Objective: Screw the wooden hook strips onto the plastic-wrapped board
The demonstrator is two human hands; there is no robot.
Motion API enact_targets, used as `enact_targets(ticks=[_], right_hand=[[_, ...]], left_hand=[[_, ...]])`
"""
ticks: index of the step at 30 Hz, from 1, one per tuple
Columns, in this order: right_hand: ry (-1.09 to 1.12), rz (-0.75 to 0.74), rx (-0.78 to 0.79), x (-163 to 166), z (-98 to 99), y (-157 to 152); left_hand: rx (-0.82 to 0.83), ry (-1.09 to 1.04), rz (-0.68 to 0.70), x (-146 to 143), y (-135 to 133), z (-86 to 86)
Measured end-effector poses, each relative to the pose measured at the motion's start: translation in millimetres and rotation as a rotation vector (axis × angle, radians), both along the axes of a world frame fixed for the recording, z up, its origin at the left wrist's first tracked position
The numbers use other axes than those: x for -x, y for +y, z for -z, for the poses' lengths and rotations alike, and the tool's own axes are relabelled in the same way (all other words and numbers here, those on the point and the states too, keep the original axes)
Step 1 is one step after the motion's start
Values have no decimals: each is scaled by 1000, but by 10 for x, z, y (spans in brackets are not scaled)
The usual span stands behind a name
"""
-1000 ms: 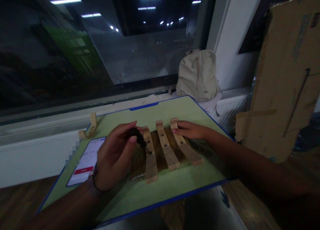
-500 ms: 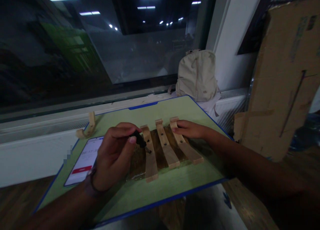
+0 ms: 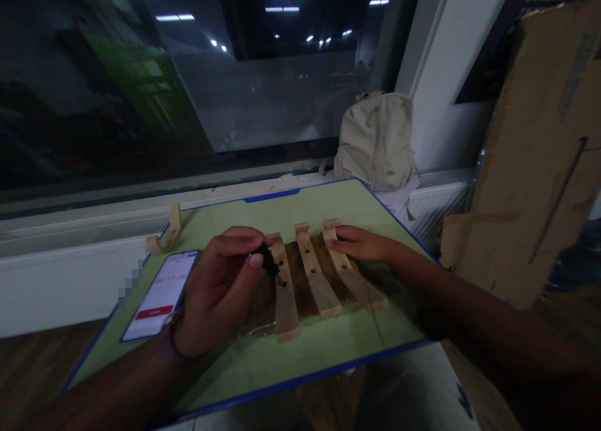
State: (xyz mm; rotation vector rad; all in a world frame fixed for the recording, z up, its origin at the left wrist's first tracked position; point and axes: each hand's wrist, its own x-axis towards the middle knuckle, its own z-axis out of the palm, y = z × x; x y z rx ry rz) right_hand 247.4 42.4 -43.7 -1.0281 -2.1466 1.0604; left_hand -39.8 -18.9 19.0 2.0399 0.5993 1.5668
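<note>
My left hand (image 3: 218,290) pinches the black handle of a small screwdriver (image 3: 269,261). Its metal tip meets the lower hole of the leftmost wooden hook (image 3: 287,318), though whether a screw sits there is too small to tell. That hook lies on a dark brown board (image 3: 260,301), beside a middle wooden hook (image 3: 321,292) and a right wooden hook (image 3: 365,287), both with holes. The fingers of my right hand (image 3: 362,243) are closed round the right hook near its raised far end, with some fingertips hidden.
A green folding table (image 3: 225,375) with blue edges bears everything. On its left lie a lit phone (image 3: 162,293) and another curved wooden hook (image 3: 171,231). A beige backpack (image 3: 375,140) stands beyond the far edge, by the window. Tall cardboard (image 3: 530,168) leans at the right.
The view has shifted slightly. My left hand stays on the screwdriver with its tip at the same hole, and my right hand keeps its hold on the right hook.
</note>
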Motion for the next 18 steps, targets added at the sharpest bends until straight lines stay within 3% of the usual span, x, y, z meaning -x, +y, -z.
enact_targets(ticks=[13,18], right_hand=[[5,-14,2,-8,3,-6],[-6,-12,-10,-4,-20,-6]], left_hand=[[-17,-8,25,12,5,-18],[-28,-48,-32,7,48,-13]])
